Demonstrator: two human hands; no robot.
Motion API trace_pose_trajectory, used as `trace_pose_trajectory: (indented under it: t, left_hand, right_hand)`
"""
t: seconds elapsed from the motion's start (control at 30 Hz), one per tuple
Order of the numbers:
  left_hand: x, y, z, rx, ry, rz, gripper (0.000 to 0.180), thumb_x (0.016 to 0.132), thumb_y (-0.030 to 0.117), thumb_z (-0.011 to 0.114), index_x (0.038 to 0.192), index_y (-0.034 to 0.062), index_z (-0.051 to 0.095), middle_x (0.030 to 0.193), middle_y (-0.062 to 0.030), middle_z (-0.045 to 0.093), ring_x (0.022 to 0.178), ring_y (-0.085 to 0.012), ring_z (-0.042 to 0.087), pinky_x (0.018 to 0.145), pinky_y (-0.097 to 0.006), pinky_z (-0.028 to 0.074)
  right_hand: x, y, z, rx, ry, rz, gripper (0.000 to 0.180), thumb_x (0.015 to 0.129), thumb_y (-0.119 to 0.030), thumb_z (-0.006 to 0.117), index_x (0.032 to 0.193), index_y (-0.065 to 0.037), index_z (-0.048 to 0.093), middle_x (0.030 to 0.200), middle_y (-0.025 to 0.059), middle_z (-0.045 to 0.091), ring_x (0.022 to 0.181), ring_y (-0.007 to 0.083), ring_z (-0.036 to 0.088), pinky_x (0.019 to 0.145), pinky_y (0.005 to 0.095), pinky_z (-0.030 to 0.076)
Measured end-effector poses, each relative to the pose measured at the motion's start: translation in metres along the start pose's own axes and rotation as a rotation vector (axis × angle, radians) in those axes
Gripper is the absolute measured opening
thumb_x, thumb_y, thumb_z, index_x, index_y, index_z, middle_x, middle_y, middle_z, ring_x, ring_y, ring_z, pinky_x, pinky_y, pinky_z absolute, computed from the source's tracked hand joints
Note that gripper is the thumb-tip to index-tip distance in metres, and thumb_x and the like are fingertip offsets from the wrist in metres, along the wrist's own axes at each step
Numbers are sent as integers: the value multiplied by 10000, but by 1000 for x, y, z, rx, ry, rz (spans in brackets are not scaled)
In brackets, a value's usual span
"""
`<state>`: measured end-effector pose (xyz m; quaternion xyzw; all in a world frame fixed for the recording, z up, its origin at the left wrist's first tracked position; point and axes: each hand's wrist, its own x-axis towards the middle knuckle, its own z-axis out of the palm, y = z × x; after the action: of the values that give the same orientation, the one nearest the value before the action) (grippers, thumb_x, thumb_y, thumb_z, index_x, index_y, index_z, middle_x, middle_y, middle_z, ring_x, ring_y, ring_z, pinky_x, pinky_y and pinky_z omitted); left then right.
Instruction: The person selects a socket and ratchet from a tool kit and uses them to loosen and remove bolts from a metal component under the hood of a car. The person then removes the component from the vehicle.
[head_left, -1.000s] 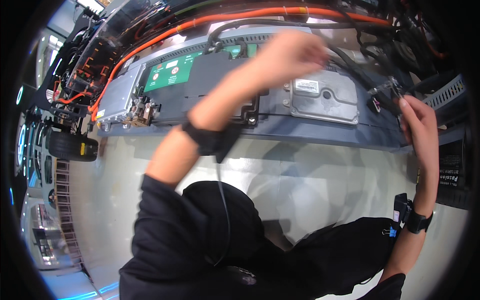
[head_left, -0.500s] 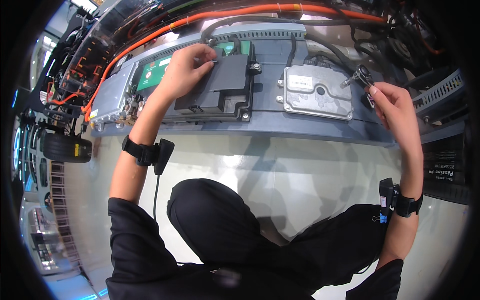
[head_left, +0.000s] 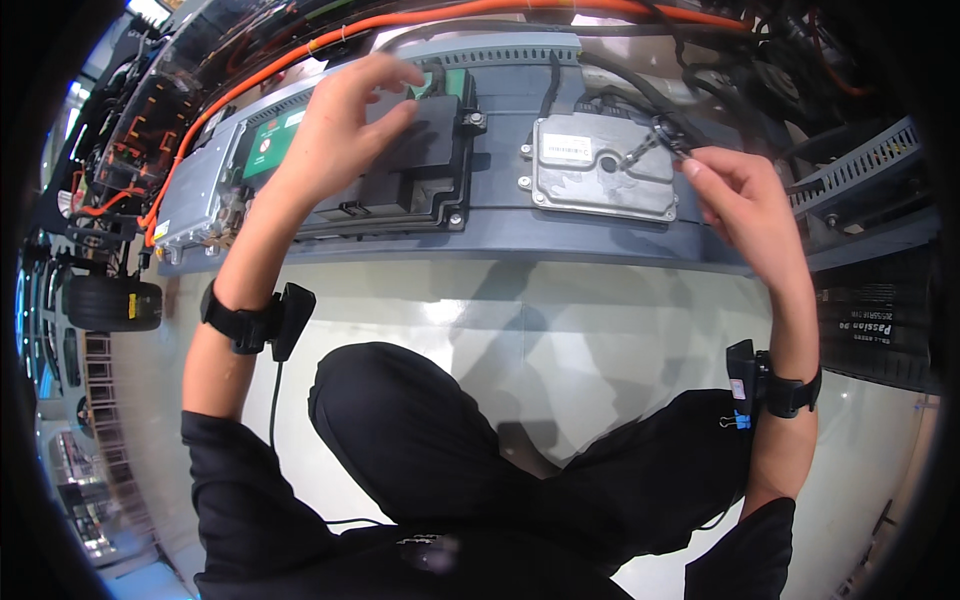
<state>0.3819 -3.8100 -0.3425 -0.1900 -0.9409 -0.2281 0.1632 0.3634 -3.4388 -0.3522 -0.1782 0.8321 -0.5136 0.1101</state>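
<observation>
Hovering apart over a blue-grey metal platform (head_left: 498,190), the left hand (head_left: 348,125) has parted fingers, the right hand (head_left: 740,200) clasps a silver-and-black ratchet (head_left: 668,138); glossy pale floor (head_left: 590,340) lies below.

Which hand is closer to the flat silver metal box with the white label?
Right. The right hand is just right of the silver metal box, holding a metal ratchet. The left hand is farther left, by the black plastic cover.
</observation>
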Motion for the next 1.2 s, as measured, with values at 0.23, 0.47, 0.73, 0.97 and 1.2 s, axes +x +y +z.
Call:
trace_pose_trajectory:
  t: [0.23,0.47,0.73,0.97,1.2]
  left_hand:
    - [-5,10,50,280,-146,188,320,871,198,654,1154,53,620,1275,-118,540,1176,-357,474,997,-434,417]
    - [-18,10,47,63,-121,146,281,885,146,627,1151,56,641,1298,-100,538,1204,-335,473,1044,-417,381]
    - [-7,0,43,170,105,167,200,848,13,604,1037,50,656,1085,-139,599,981,-329,593,864,-381,478]
    - [9,14,42,25,-81,44,163,795,0,653,958,0,656,883,-146,645,811,-312,641,742,-360,511]
    - [32,35,108,496,-363,268,117,726,-65,569,835,-26,584,803,-187,640,858,-363,622,801,-428,472]
  right_hand:
    - [15,0,22,-69,-50,-122,305,931,-221,584,762,32,559,562,-36,373,535,48,321,478,257,275]
    - [16,10,20,-83,-45,-92,316,919,-220,588,734,30,534,541,-27,360,524,56,321,480,279,273]
    - [20,11,9,-161,-30,-105,309,913,-251,598,782,30,600,537,-16,430,509,51,366,479,259,310]
    - [13,12,-15,-67,60,-24,301,935,-260,589,809,11,632,561,-38,457,503,29,388,452,222,302]
    - [8,20,-13,-99,56,-70,306,930,-251,595,809,30,620,563,-31,438,502,39,364,461,251,299]
